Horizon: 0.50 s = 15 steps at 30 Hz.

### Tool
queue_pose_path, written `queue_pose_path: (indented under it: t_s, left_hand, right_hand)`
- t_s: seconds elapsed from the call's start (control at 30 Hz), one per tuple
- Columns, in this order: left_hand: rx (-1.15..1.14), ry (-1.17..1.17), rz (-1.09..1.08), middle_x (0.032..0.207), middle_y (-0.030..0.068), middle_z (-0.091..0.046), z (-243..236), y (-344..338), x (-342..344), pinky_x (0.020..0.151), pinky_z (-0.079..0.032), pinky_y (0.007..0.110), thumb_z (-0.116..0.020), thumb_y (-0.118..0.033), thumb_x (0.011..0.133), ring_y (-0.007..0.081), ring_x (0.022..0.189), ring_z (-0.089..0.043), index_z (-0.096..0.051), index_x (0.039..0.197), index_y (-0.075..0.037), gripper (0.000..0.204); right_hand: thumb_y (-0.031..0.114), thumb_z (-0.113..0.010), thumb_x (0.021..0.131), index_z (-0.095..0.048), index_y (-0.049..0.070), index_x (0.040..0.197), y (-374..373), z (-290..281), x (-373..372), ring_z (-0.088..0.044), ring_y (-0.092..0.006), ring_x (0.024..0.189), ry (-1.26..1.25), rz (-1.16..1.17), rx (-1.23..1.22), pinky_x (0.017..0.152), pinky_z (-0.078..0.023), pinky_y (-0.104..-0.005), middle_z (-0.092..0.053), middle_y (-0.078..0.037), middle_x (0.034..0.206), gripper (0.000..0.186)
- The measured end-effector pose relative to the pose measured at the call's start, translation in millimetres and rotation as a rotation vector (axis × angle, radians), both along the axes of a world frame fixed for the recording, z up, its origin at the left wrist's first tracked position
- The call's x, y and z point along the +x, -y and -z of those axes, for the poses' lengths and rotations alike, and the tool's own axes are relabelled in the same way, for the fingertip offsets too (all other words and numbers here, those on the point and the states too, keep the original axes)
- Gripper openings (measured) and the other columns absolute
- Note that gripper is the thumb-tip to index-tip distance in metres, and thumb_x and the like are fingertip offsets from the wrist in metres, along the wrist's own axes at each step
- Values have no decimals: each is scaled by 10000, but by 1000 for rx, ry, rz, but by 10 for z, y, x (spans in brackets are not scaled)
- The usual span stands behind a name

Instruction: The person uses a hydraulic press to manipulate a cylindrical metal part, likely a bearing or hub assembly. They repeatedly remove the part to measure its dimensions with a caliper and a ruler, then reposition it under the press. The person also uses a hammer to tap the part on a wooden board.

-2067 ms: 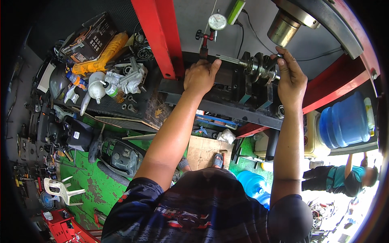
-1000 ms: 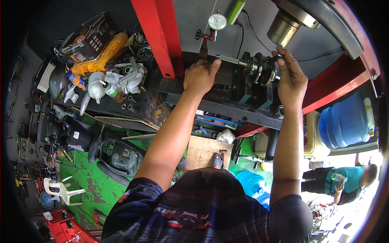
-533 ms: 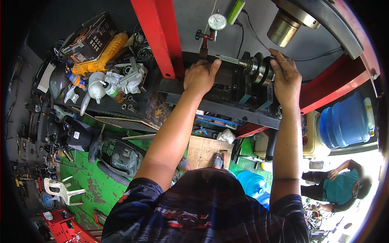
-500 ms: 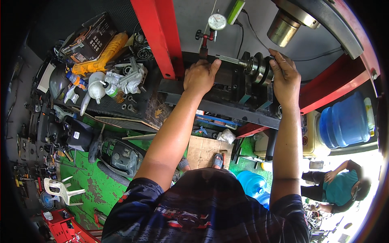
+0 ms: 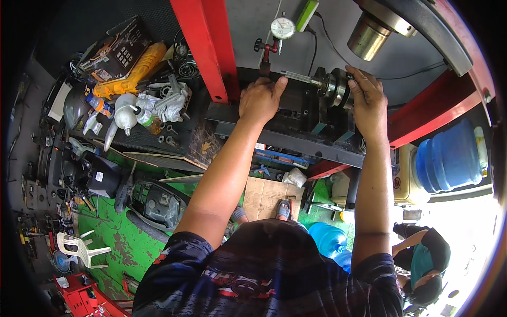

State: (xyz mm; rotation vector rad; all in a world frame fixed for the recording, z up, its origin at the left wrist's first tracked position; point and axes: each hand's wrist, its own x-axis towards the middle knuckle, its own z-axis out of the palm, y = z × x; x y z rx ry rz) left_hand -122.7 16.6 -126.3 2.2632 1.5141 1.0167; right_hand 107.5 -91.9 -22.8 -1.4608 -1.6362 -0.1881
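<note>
A metal crankshaft (image 5: 336, 89) with round webs and a long ridged shaft rests on black upright supports (image 5: 319, 113). My right hand (image 5: 367, 98) is closed round its right end, thumb in front and fingers over the top; the gripped end is mostly hidden. Left of it, a dial gauge (image 5: 282, 28) is held on a red clamp above a dark stand base (image 5: 265, 70). My left hand (image 5: 260, 101) is closed at this base, its thumb pointing toward the shaft's left tip. Its other fingers are partly hidden.
Red press posts (image 5: 206, 47) flank the work, with a steel ram (image 5: 371, 38) overhead at right. Left on the bench lie a yellow tool (image 5: 132, 74), bottles and rags. A blue water jug (image 5: 446, 158) stands right; a person (image 5: 422, 259) bends at lower right.
My right hand has shifted slightly left on the crankshaft's end, its fingers further over the top. My left hand stays in place. The other person has bent lower and moved left.
</note>
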Motion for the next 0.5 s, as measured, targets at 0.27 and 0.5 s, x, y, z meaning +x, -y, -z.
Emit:
queue_pose_path:
  t_s: [0.27, 0.5]
  left_hand:
    - [15, 4, 1, 1232, 128, -700, 30, -5, -4, 935, -499, 519, -287, -638, 1067, 381, 1122, -654, -772, 904, -31, 793]
    - [12, 3, 7, 1228, 131, -699, 19, -2, -7, 933, -499, 518, -289, -629, 1070, 376, 1123, -655, -770, 906, -31, 784]
  right_hand:
    - [110, -675, 954, -738, 101, 1237, 20, -11, -32, -622, -299, 1132, 12, -2, 5, 1006, -485, -394, -729, -111, 1151, 290]
    - [88, -691, 931, -746, 93, 1214, 19, -15, -28, -634, -286, 1109, 9, -3, 24, 998, -491, -383, -732, -109, 1140, 289]
